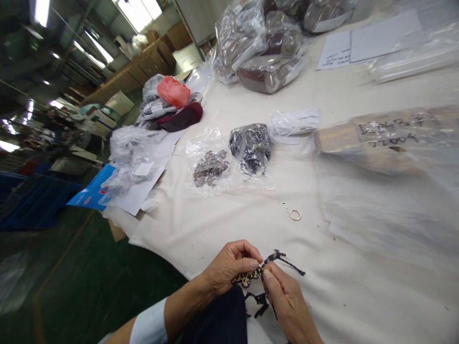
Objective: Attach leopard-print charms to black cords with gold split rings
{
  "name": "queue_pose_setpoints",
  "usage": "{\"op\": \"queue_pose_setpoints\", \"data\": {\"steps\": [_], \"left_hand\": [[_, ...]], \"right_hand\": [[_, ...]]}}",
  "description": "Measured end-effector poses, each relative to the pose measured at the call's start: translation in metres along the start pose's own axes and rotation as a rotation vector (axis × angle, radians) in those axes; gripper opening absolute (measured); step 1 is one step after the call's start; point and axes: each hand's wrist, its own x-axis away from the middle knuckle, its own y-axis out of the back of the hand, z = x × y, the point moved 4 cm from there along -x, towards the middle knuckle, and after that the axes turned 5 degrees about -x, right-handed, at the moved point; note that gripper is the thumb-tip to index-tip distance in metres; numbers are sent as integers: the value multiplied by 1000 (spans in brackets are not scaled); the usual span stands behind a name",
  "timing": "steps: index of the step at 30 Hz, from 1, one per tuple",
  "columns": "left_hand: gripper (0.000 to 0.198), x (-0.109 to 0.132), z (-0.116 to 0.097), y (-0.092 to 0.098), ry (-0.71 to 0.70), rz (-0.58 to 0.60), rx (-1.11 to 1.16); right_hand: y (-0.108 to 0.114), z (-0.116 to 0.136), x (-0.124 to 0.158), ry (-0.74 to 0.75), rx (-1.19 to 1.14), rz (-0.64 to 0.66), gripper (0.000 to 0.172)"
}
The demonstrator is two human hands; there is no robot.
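Note:
My left hand and my right hand meet at the near edge of the white-covered table. Both pinch a small leopard-print piece with a black braided cord that sticks out to the right over the cloth. More black cord hangs below, between my hands. A small gold ring lies on the cloth beyond my hands, apart from them.
Clear bags hold small dark parts and a dark bundle at mid table. A white bundle, wrapped cardboard boxes, papers and bagged maroon items lie farther back. A red bag and plastic pile sit left. The table edge drops to green floor.

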Motion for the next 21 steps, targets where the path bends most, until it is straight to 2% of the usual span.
{"op": "queue_pose_setpoints", "data": {"steps": [4,8,12,15,18,21], "left_hand": [[27,0,-3,0,2,56,-46],[29,0,-6,1,40,100,-87],[25,0,-15,4,-9,160,-292],[22,1,-21,4,12,233,-443],[17,2,-32,1,-95,242,-651],[23,3,-40,-5,-200,234,-771]], "right_hand": [[-2,-2,-3,-117,-183,75,38],[-6,-3,-4,-190,-313,97,41],[-8,-6,-2,-247,-374,113,40],[-9,-10,-1,-280,-393,112,39],[-12,-15,-2,-301,-403,102,40],[-15,-19,-2,-291,-377,89,42]]}}
